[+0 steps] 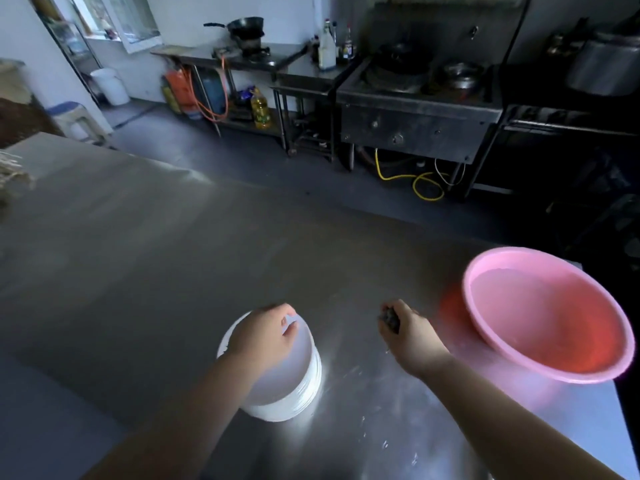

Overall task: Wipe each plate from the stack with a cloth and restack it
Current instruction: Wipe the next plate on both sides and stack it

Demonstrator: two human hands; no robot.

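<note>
A stack of white plates [291,386] stands on the steel table near its front middle. My left hand [265,336] rests on the far rim of the top plate, fingers curled over its edge. My right hand [407,332] hovers just right of the stack, closed around a small dark crumpled cloth [389,317] that shows at the fingertips. The hand is above the bare table, apart from the plates.
A pink plastic basin [491,327] holding water stands at the table's right, close to my right hand. The steel table [156,254] stretches far left and back. A straw-coloured bundle [10,174] lies at the left edge. Stoves and shelves stand beyond the floor gap.
</note>
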